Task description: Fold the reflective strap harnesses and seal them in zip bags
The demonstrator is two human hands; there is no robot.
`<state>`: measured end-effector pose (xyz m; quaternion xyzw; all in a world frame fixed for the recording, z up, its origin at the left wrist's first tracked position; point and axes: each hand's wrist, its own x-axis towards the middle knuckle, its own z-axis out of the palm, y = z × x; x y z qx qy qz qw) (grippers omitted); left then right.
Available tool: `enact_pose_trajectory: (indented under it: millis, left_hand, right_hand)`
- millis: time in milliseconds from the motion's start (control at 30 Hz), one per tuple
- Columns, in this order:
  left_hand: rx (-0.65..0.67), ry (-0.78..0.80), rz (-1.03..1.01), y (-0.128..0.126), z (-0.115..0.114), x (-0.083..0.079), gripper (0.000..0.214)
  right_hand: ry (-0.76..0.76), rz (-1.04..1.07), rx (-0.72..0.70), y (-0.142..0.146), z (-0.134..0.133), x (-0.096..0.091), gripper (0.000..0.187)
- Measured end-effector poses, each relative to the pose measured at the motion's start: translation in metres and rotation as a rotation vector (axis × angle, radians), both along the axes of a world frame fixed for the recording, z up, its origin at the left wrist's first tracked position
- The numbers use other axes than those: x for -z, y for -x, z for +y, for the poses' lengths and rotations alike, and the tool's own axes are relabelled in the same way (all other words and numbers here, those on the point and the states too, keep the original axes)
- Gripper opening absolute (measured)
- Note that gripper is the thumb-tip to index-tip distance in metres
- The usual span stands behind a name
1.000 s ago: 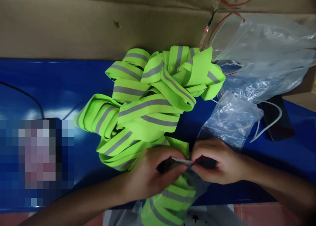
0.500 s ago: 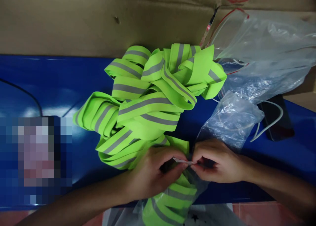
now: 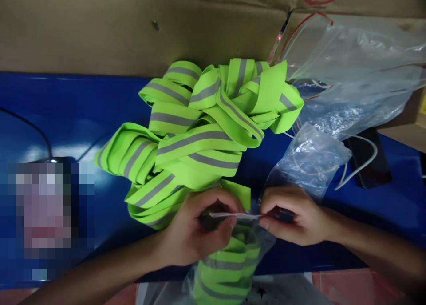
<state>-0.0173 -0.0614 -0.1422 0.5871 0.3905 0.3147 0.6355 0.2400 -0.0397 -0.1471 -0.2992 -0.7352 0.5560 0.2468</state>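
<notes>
Between my two hands hangs a clear plastic bag (image 3: 256, 251) with folded lime-green reflective strap inside, a grey stripe along it. My left hand (image 3: 203, 227) pinches the bag's top edge between thumb and forefinger. At the right end of that edge, my right hand (image 3: 291, 214) grips it with thumb and fingertips. The bag's edge looks pressed flat between them. Beyond my hands a loose heap of the same lime-green reflective strap (image 3: 199, 140) lies in loops and folds on the blue table (image 3: 109, 101).
Clear plastic bags (image 3: 359, 74) lie at the right, with a smaller clear bag (image 3: 309, 158) nearer. Beside them are a white cable (image 3: 374, 156) and a dark phone-like object (image 3: 372, 163). A cardboard wall (image 3: 133, 29) stands behind. At left, a black cable (image 3: 29, 120) runs to a blurred-out object.
My left hand has slid left along the bag's top edge, showing more of it between my hands. My right hand stays at its end. The camera view has shifted slightly.
</notes>
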Motion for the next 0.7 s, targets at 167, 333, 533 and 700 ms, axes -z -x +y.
enact_pose_trajectory:
  millis: [167, 333, 533, 700]
  left_hand:
    - [0.027, -0.016, 0.116, -0.0031, 0.0055, -0.0064, 0.004]
    - [0.008, 0.046, 0.13, -0.0047, 0.0058, -0.0079, 0.009]
    - [-0.006, 0.064, 0.137, -0.0026, 0.0073, -0.0087, 0.01]
    - [0.006, 0.048, 0.124, -0.0051, 0.0088, -0.0108, 0.006]
  right_hand:
    - [-0.01, 0.019, 0.012, 0.0005, -0.0005, 0.0026, 0.006]
    - [0.006, -0.013, -0.001, 0.0002, 0.0003, 0.0019, 0.009]
    - [-0.007, -0.022, -0.02, 0.0, 0.0001, 0.0009, 0.009]
    - [-0.029, -0.016, -0.031, 0.0012, 0.0013, 0.0019, 0.008]
